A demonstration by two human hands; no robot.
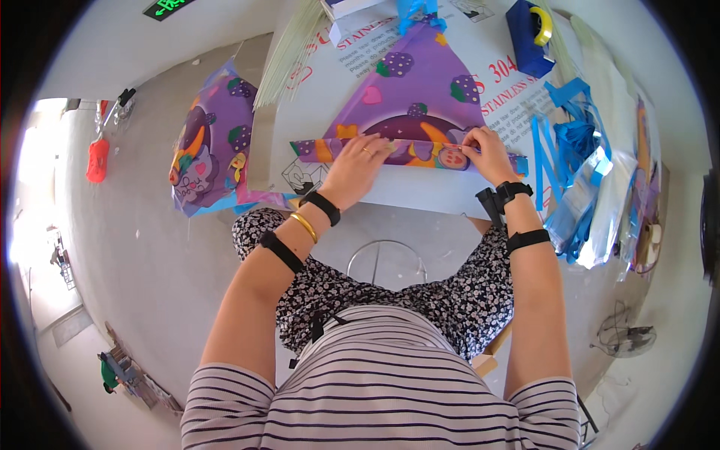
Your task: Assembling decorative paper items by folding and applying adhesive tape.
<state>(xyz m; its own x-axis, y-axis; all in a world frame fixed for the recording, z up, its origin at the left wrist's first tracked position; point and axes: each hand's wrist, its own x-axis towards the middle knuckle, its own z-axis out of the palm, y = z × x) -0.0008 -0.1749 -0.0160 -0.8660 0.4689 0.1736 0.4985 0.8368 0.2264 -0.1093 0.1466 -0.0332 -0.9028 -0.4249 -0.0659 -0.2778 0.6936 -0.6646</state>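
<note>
A purple, roughly triangular printed sheet (420,90), patterned with berries and hearts, lies on the table with its narrow end pointing away from me. Its near edge is folded over into a long, colourful strip (420,153). My left hand (358,166) rests across the left half of this strip, fingers closed together on the fold. Farther right, my right hand (491,155) pinches the strip between thumb and fingers. Light blue material (417,11) shows at the sheet's far tip. Both forearms wear black bands.
A similar purple printed piece (217,142) hangs at the table's left edge. Thin pale rods (289,52) lie at the far left. A blue tape dispenser (525,41) with yellow tape stands at the far right, near blue strips (577,142) and clear plastic (619,165).
</note>
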